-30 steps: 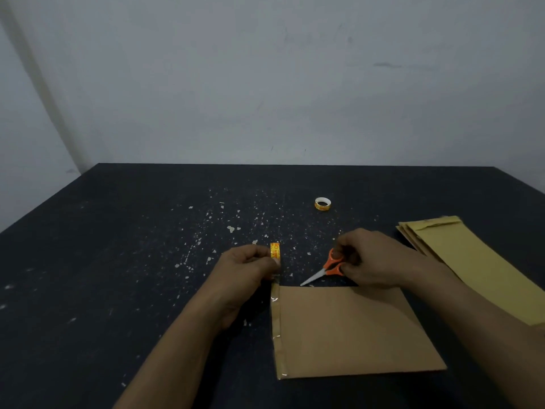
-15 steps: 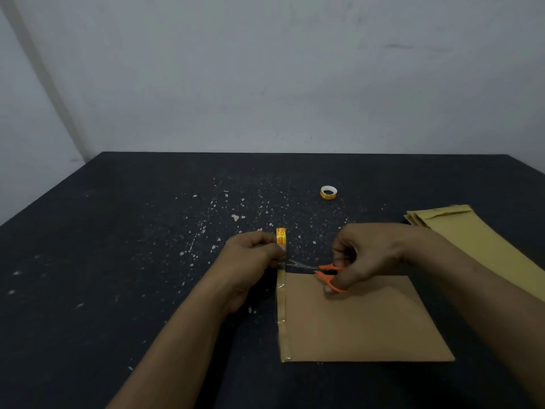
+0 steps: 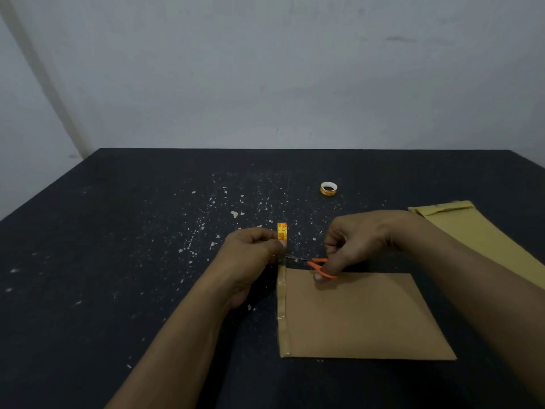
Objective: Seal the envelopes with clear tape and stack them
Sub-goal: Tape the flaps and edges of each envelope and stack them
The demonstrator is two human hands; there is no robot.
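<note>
Clear tape ran down the left edge of the brown envelope, its line pointing away from the person toward the far side of the black table. At the left, the left hand pinched the small yellow tape roll upright between thumb and fingers, just beyond the envelope's far left corner. A short span of tape seemed to bridge from roll to corner.

Just to the right, the orange-handled scissors lay crosswise to that span, with the blades pointing left at it. Whether the blades touched the tape was too fine to tell. The right hand gripped the handles with curled fingers, over the envelope's far edge.

The envelope lay flat, its long axis left to right, close under both hands. In my judgement the cut turned on the blades crossing the tape squarely between roll and corner, and the right hand was the one to close them.

Farther back a second tape roll lay flat. At the far right a pile of envelopes lay slanted, its long axis running toward the near right.
</note>
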